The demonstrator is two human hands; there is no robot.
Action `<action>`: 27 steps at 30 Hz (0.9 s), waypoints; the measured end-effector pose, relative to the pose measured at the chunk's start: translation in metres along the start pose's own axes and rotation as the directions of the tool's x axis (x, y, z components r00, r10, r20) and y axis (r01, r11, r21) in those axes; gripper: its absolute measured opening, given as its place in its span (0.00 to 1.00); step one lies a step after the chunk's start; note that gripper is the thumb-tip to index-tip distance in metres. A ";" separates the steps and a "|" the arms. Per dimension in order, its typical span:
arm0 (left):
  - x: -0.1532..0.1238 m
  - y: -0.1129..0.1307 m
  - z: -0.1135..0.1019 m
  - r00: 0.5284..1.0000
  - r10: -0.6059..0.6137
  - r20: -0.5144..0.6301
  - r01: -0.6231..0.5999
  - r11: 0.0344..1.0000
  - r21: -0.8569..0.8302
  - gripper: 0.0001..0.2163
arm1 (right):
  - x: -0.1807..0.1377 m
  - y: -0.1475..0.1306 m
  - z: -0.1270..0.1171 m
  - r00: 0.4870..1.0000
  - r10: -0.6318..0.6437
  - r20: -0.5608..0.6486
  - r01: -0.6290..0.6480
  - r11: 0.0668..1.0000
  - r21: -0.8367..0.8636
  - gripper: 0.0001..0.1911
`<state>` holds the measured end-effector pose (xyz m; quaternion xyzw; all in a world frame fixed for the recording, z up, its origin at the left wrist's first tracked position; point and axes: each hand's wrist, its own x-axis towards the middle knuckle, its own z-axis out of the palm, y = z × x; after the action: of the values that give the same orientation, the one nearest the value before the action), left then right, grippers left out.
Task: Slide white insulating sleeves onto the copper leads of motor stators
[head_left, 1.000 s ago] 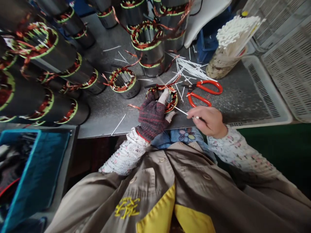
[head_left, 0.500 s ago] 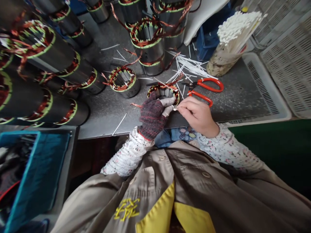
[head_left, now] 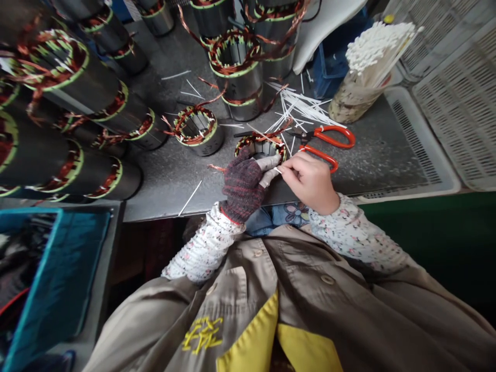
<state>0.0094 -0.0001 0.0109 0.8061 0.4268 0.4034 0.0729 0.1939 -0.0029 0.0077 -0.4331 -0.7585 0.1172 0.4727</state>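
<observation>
My left hand (head_left: 244,178) wears a dark knitted glove, with pale wrapped fingertips. Its fingers curl over the near rim of a motor stator (head_left: 284,147), which has copper windings and lies at the bench's front edge; the hand hides much of the stator. Close beside those fingertips, my bare right hand (head_left: 310,181) has thumb and forefinger pinched on a thin white strip (head_left: 278,170), of which only a short end shows. Red-handled cutters (head_left: 335,135) lie open just beyond the right hand. Another stator (head_left: 201,135) stands left of the held one.
Stacked stators (head_left: 96,93) crowd the left side, and more (head_left: 236,77) stand behind. Loose white strips (head_left: 306,106) lie scattered on the bench. A cup (head_left: 351,98) full of white sticks stands at right, by a white plastic tray (head_left: 445,165). A teal bin (head_left: 83,268) is at lower left.
My right hand has shifted slightly left, closer to the left fingertips, its fingers still pinched. The left hand and the stator have stayed in place.
</observation>
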 end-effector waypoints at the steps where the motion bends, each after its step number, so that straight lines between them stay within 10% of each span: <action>1: 0.000 0.000 0.000 1.000 0.004 0.003 -0.004 1.000 -0.002 0.11 | 0.001 0.001 0.002 1.000 0.011 0.003 -0.011 1.000 -0.028 0.12; 8: -0.003 -0.002 -0.004 0.996 0.050 0.070 -0.054 0.997 0.057 0.10 | 0.006 -0.014 -0.009 0.990 0.020 0.137 -0.013 0.999 -0.052 0.17; 13: 0.000 0.001 -0.002 0.997 0.052 0.059 -0.054 0.998 0.032 0.09 | 0.011 -0.023 -0.038 0.979 -0.017 0.205 -0.033 0.971 0.237 0.18; 19: -0.003 -0.001 -0.006 0.995 0.034 0.092 -0.043 0.994 0.103 0.06 | 0.000 -0.016 -0.031 0.919 0.091 0.384 -0.330 0.712 0.620 0.24; 22: -0.005 -0.004 -0.005 0.994 0.061 0.089 -0.069 0.993 0.095 0.07 | -0.003 -0.025 -0.039 0.921 0.190 0.340 -0.378 0.646 0.663 0.23; 27: -0.006 0.001 0.007 0.987 0.137 0.089 -0.149 0.978 0.148 0.08 | 0.026 -0.027 -0.023 0.966 0.188 0.175 -0.254 0.793 0.554 0.26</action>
<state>0.0130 -0.0036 0.0028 0.8531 0.3942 0.3418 -0.0022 0.1934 -0.0044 0.0510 -0.3498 -0.6572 0.4176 0.5210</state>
